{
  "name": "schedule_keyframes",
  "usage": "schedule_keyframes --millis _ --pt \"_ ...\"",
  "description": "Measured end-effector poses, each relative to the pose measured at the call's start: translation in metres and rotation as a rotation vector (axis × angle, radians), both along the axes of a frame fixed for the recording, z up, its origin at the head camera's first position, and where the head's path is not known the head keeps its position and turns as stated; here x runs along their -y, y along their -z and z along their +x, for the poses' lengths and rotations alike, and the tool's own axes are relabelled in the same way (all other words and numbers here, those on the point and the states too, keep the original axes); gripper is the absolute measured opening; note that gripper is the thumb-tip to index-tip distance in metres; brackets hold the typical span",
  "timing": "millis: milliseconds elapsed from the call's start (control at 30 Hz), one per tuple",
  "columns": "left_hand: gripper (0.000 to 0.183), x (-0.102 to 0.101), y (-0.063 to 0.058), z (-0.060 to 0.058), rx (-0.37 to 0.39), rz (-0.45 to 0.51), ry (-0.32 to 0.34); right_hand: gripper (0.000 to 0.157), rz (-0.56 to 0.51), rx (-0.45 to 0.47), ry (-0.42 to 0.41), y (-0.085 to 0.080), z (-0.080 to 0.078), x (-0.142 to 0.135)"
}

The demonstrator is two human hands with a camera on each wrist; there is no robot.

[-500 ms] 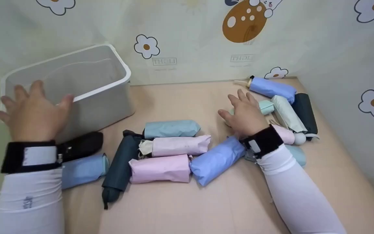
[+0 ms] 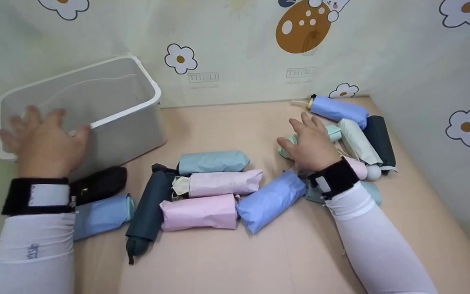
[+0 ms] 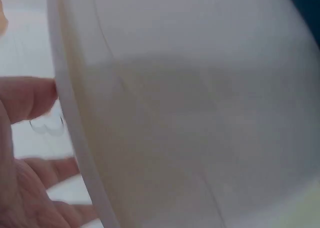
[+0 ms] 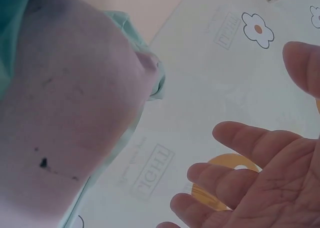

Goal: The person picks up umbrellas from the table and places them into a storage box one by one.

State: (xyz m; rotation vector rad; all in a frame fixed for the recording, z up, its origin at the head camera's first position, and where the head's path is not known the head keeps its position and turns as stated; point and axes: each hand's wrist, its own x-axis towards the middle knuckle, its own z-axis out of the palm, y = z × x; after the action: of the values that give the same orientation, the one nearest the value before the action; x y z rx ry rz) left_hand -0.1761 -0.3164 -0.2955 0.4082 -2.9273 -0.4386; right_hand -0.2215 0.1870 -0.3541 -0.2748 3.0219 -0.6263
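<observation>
Head view: pale fabric walls [image 2: 243, 45] printed with daisies, behind a beige table [image 2: 227, 261]; across it, twelve folded umbrellas [image 2: 225, 182], counted as three blue ones [image 2: 271, 200], three pink ones [image 2: 200, 212], two dark green ones [image 2: 149, 208], two teal ones [image 2: 213, 162], one off-white umbrella [image 2: 359, 141] and one mint umbrella [image 2: 333, 132], plus one black case [image 2: 100, 185]; at back left, one whitish bin [image 2: 129, 132], with inner wall visible but contents impossible to tell; over its near rim, left hand [image 2: 47, 143] with fingers spread, one digit against the rim in the left wrist view; at right, right hand [image 2: 312, 145], likewise spread, partly covering the mint umbrella, contact impossible to tell
</observation>
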Motion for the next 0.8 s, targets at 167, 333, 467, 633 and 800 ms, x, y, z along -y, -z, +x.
schedule_keyframes --millis 167,333,467,633,800 --pt "0.074 -0.054 0.016 -0.021 -0.047 -0.018 0.233 0.076 -0.001 -0.009 -0.001 0.0 0.001 0.001" --pt "0.064 -0.085 0.025 -0.041 -0.143 -0.028 0.183 0.075 -0.005 -0.01 -0.003 0.002 0.002 0.001" --pt "0.059 -0.094 0.029 -0.054 -0.157 -0.048 0.102 0.076 -0.005 -0.002 0.0 0.003 0.002 0.001" --pt "0.049 -0.097 0.034 -0.065 -0.182 -0.086 0.021 0.076 -0.01 0.002 0.004 0.002 0.002 0.0" --pt "0.039 -0.097 0.035 -0.07 -0.215 -0.11 -0.017 0.076 -0.022 0.012 0.015 0.002 0.001 -0.001"
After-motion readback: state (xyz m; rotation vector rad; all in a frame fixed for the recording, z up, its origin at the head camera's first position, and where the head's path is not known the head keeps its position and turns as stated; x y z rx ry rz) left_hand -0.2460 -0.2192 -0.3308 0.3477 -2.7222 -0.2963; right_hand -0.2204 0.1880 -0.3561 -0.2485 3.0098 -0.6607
